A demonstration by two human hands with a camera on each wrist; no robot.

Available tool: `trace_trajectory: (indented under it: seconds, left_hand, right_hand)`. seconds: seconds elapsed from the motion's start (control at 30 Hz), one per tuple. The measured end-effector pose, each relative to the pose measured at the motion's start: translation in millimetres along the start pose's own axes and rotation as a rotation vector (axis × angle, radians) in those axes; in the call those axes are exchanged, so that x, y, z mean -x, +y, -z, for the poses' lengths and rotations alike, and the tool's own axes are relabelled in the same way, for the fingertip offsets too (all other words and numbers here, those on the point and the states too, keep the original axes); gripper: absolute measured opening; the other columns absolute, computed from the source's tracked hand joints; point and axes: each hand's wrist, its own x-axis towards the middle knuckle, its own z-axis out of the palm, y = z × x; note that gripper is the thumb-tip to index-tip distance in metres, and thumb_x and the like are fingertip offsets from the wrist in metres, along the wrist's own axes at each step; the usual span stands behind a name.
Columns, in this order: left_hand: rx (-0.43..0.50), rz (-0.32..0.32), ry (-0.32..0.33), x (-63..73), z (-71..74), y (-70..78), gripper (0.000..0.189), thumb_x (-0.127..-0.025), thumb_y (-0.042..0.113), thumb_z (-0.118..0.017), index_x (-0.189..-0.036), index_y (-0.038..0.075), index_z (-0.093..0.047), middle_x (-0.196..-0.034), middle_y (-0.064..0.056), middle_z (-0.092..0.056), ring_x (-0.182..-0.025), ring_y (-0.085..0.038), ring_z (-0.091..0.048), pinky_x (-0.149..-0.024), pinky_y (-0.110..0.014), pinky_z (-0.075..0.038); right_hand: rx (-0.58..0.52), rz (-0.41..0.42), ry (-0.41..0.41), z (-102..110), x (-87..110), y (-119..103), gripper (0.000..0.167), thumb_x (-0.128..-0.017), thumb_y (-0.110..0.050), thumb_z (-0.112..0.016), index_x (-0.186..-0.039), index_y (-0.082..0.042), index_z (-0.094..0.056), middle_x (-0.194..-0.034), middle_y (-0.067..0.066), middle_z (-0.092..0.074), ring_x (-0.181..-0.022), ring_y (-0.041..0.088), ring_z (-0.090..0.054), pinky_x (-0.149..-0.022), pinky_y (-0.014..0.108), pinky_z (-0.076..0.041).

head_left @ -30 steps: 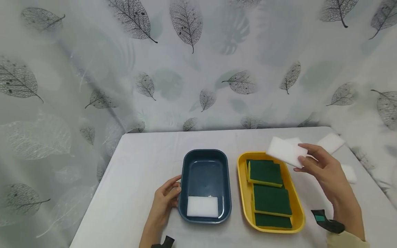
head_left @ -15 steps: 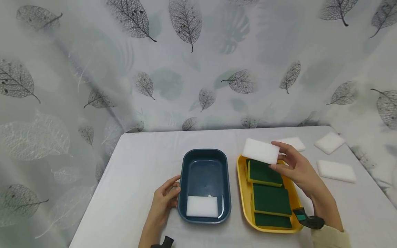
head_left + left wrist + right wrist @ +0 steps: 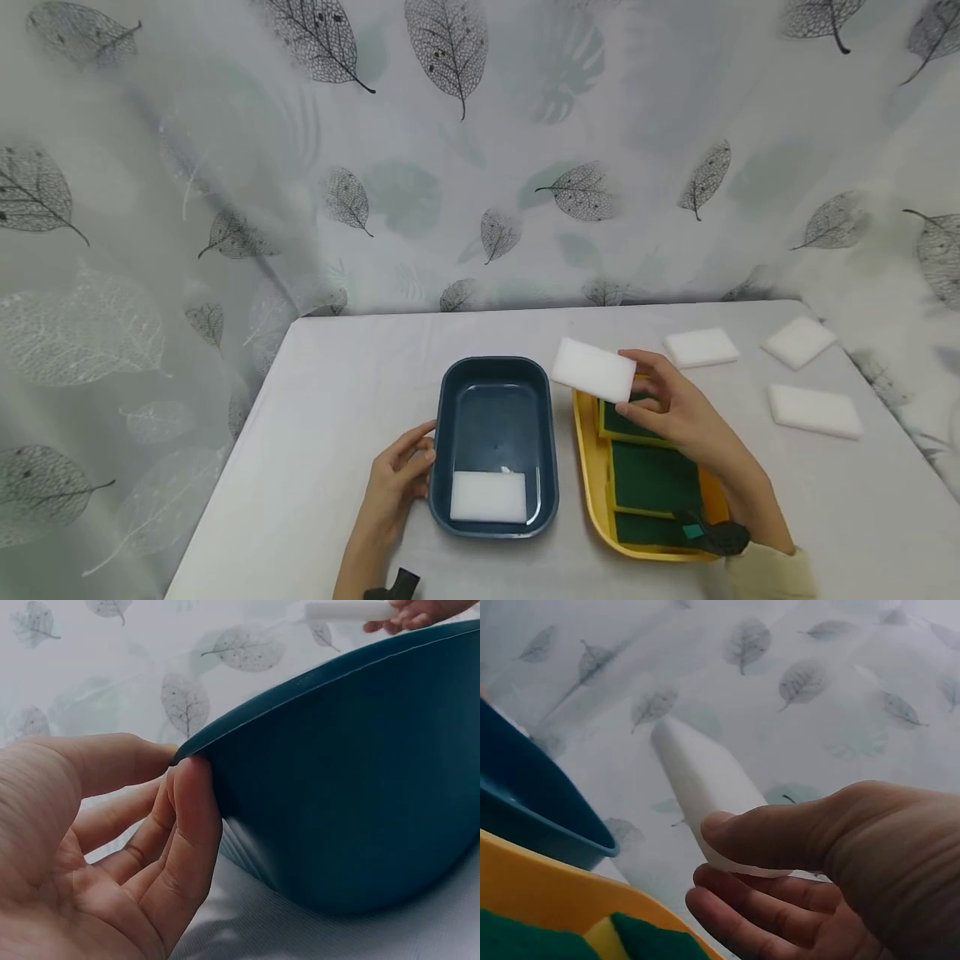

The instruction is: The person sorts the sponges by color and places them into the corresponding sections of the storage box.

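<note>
My right hand point(image 3: 671, 412) pinches a white sponge point(image 3: 594, 370) by its right end, thumb on one side and fingers on the other. It holds the sponge in the air over the far end of the yellow tray point(image 3: 592, 492), near the blue tray's right rim. My left hand point(image 3: 396, 479) pinches the left rim of the blue tray point(image 3: 495, 433) between thumb and fingers, plain in the left wrist view. One white sponge point(image 3: 488, 497) lies flat in the blue tray's near end. Several green-and-yellow scouring sponges point(image 3: 656, 477) lie in the yellow tray, partly hidden by my right arm.
Three more white sponges lie on the table's right side: one behind the yellow tray point(image 3: 701, 347), one at the far corner point(image 3: 799, 342), one nearer point(image 3: 816, 411). A white cloth covers the table point(image 3: 322, 400). A leaf-print curtain point(image 3: 420, 267) hangs behind it.
My right hand has carried the white sponge leftward across the yellow tray toward the blue tray, uncovering the sponges on the right of the table. My left hand stays on the blue rim.
</note>
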Motion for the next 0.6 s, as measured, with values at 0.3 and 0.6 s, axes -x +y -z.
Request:
trace_trajectory:
  seconds: [0.3,0.6]
  left_hand:
    - [0.009,0.006,0.006,0.9,0.4,-0.1,0.05,-0.096,0.012,-0.072,-0.144,0.008,-0.059,-0.108,-0.003,-0.063,-0.067,-0.007,-0.055,-0.052,-0.02,-0.049]
    - [-0.014,-0.016,0.009,2.2,-0.5,-1.5,0.052,-0.096,0.011,-0.072,-0.145,0.004,-0.058,-0.107,-0.003,-0.063,-0.067,-0.006,-0.056,-0.052,-0.02,-0.05]
  right_hand:
    - [0.195,0.024,-0.032,-32.3,-8.3,-17.0,0.069,-0.097,-0.018,-0.075,-0.153,-0.008,-0.036,-0.144,0.018,-0.062,-0.111,0.024,-0.069,-0.09,0.029,-0.059]
    - [0.3,-0.021,-0.126,-70.0,-10.1,-30.0,0.067,-0.094,-0.029,-0.079,-0.15,-0.014,-0.045,-0.13,0.009,-0.063,-0.106,0.022,-0.067,-0.09,0.036,-0.062]
